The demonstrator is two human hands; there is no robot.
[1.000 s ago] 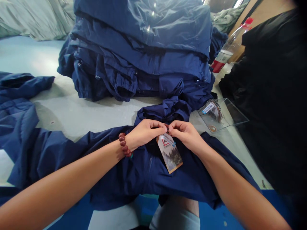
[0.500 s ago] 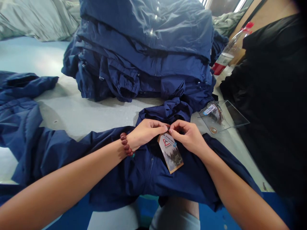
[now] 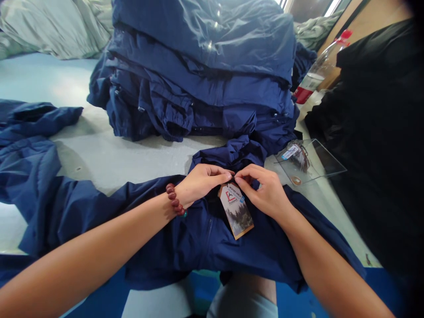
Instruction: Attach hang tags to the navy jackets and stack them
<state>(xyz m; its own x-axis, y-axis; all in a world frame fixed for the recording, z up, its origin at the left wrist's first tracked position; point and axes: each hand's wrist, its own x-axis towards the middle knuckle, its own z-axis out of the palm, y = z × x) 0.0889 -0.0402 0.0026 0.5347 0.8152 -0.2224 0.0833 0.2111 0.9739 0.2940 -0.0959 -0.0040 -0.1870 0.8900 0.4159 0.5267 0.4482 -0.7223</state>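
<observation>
A navy jacket (image 3: 195, 247) lies spread before me, its hood or collar crumpled just beyond my fingers. My left hand (image 3: 205, 182) pinches at the neck opening, wearing a dark red bead bracelet (image 3: 173, 198) at the wrist. Close against it, my right hand (image 3: 263, 187) pinches too, thumb and forefinger meeting at a thin dark cord. From that cord hangs a printed hang tag (image 3: 236, 213) with a forest picture, resting on the jacket front. The cord between the fingertips is tiny and mostly covered.
Behind is a tall stack of folded navy jackets (image 3: 202, 84). At right are a clear plastic bag (image 3: 319, 163) with tags and cords, a red-capped bottle (image 3: 311, 84) and black fabric (image 3: 377, 145). Another navy garment (image 3: 29, 163) lies left; grey-green cloth (image 3: 56, 26) sits at the back left.
My right hand's fingers have shifted slightly at the cord, its fingertips a little straighter. The hang tag and jacket stay almost where they were.
</observation>
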